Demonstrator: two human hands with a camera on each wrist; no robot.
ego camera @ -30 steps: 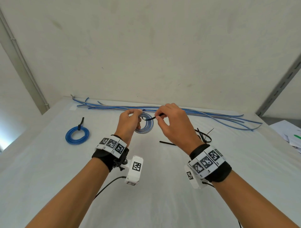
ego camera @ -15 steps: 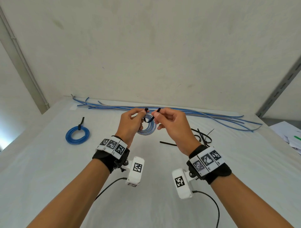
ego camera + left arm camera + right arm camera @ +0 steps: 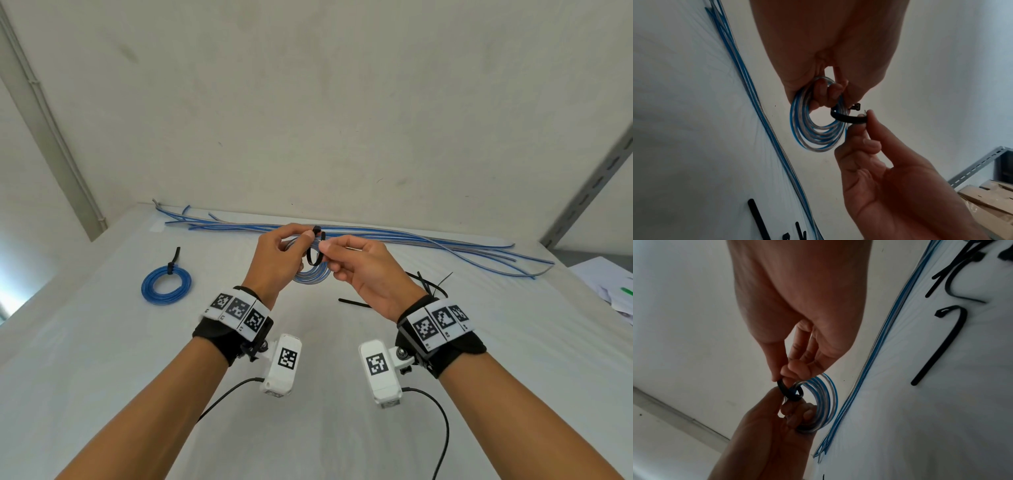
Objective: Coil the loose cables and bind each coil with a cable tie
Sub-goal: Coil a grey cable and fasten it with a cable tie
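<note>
Both hands are working above the table: the left hand is gripping the blue-and-clear cable coil and pinching the black cable tie head, while the right hand is pinching the tie's free end, looped around the coil.

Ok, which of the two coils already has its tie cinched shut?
The solid-blue coil lying on the table; the striped coil held in the left hand wears a tie not yet closed.
</note>
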